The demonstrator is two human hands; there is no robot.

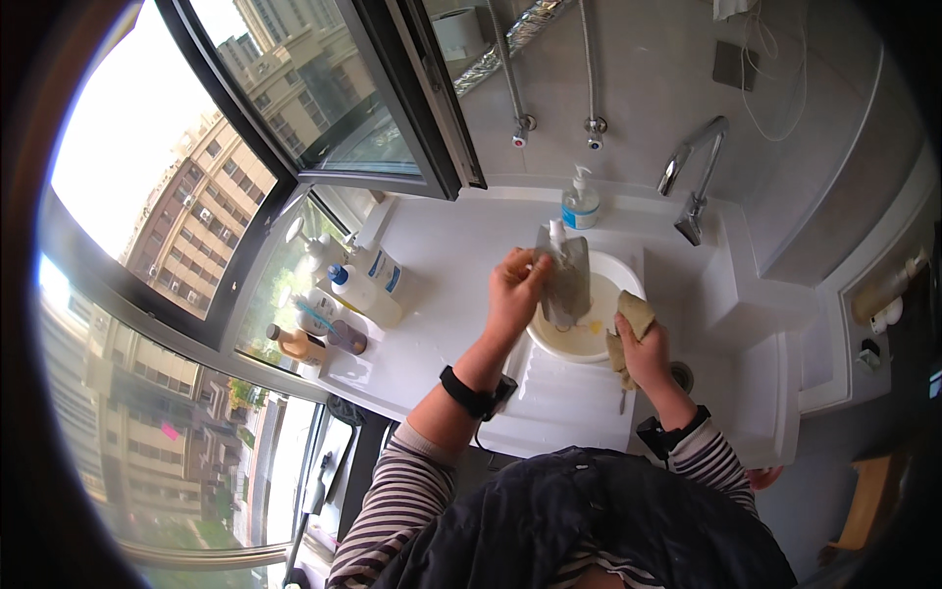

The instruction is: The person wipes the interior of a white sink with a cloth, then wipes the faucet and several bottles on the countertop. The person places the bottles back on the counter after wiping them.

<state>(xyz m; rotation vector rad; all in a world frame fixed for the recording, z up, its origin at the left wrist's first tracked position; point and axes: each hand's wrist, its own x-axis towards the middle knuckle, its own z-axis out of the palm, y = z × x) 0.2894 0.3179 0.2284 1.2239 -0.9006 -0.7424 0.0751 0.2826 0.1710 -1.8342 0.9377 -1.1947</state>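
My left hand (517,287) grips the side edge of a flat grey piece (568,276), whose exact kind I cannot tell. A white spout-like end (557,230) shows at its top. The piece is held up over a round white basin (543,341), hiding part of it. Cloudy liquid (603,294) and a small yellowish patch (595,326) are visible inside the basin. At the basin's right rim, my right hand (646,352) is closed around a crumpled olive-beige cloth (636,314), with a fold hanging below the fingers.
Behind the basin stands a pump bottle (581,206). A chrome faucet (699,177) rises over the white sink (743,368) on the right. Several bottles, one with a blue cap (360,294), and a cup (346,337) crowd the counter's left end. An open window sash (353,96) juts in above.
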